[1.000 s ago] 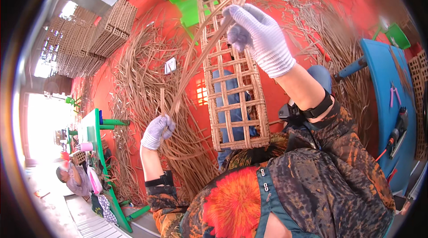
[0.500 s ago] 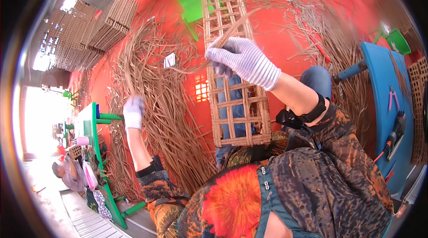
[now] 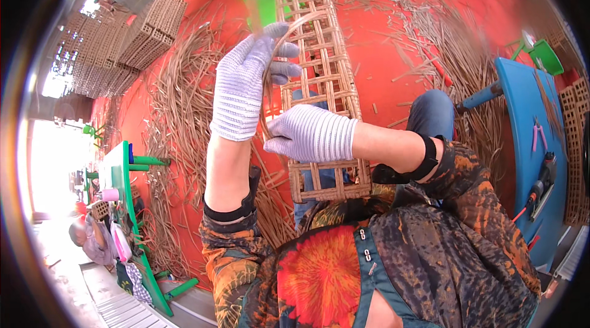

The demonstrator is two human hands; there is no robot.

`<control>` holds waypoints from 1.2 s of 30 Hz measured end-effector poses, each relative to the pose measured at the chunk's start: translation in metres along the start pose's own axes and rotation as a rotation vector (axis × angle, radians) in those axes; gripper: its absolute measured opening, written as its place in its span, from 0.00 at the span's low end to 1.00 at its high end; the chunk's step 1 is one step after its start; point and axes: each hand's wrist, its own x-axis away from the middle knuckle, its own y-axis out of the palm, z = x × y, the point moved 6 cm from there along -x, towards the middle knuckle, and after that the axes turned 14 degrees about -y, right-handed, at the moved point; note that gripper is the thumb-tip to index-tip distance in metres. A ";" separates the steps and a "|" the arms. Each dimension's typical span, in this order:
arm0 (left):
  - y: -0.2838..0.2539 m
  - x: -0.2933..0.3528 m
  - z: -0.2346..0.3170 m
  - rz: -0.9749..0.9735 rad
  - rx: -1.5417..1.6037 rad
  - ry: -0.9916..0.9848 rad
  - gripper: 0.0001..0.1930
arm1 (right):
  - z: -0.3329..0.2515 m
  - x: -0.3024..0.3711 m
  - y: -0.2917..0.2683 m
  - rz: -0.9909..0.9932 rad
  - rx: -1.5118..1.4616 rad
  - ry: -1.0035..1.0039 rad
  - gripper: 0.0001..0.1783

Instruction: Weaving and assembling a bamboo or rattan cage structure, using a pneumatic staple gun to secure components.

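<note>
A long brown woven lattice frame (image 3: 330, 193) stretches away from my lap, its square openings showing my jeans and the red floor. Over its left side I hold a flat brown weaving strip (image 3: 310, 16). My left hand (image 3: 249, 79), in a pale striped knit glove, pinches the strip near its bent upper part, with some fingers spread. My right hand (image 3: 313, 133), gloved alike, is closed on the strip lower down, just above the lattice. The strip's far end is blurred.
Loose brown strips (image 3: 184, 101) lie heaped on the red floor at left, more at right. A blue stool (image 3: 534, 144) bears pliers (image 3: 538, 136) and a screwdriver-like tool (image 3: 539, 190). A green table (image 3: 130, 205) stands left, with a person (image 3: 95, 239) beyond. Lattice stacks (image 3: 150, 27) rise far left.
My left hand has come up from the strip heap to the lattice and taken hold of the strip. My right hand has moved down and slightly left along it.
</note>
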 end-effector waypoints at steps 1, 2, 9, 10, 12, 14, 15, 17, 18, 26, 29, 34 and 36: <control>0.001 0.002 0.002 -0.003 0.004 0.001 0.20 | -0.002 0.001 0.000 0.019 0.028 -0.016 0.18; 0.000 0.003 0.004 0.006 0.002 0.001 0.19 | -0.004 0.002 0.002 -0.018 0.037 -0.034 0.16; -0.021 0.028 -0.013 0.002 -0.018 -0.063 0.21 | 0.032 0.036 -0.057 0.473 -0.905 0.130 0.24; -0.025 0.032 -0.020 -0.013 -0.041 -0.084 0.19 | 0.044 0.039 -0.068 0.530 -0.988 0.198 0.25; -0.030 0.041 -0.038 -0.062 -0.047 -0.150 0.18 | 0.052 0.047 -0.084 0.735 -1.140 0.099 0.23; -0.034 0.049 -0.054 -0.101 -0.075 -0.227 0.18 | 0.055 0.054 -0.091 0.785 -1.037 0.085 0.20; -0.036 0.053 -0.061 -0.118 -0.082 -0.256 0.18 | 0.056 0.056 -0.091 0.787 -0.936 0.120 0.19; -0.039 0.055 -0.072 -0.136 -0.071 -0.281 0.19 | 0.053 0.056 -0.086 0.746 -0.787 0.146 0.17; -0.042 0.053 -0.076 -0.113 -0.058 -0.264 0.19 | 0.049 0.053 -0.081 0.705 -0.737 0.138 0.15; -0.043 0.053 -0.086 0.050 -0.126 -0.142 0.15 | 0.020 0.031 -0.039 0.579 -0.677 0.107 0.11; -0.032 0.054 -0.083 0.209 -0.176 -0.081 0.13 | 0.021 0.031 -0.038 0.608 -0.666 0.148 0.11; -0.014 0.056 -0.073 0.307 -0.376 0.031 0.13 | 0.023 0.032 -0.039 0.711 -0.655 0.124 0.10; -0.015 0.056 -0.076 0.270 -0.292 -0.025 0.13 | 0.022 0.031 -0.036 0.736 -0.676 0.097 0.10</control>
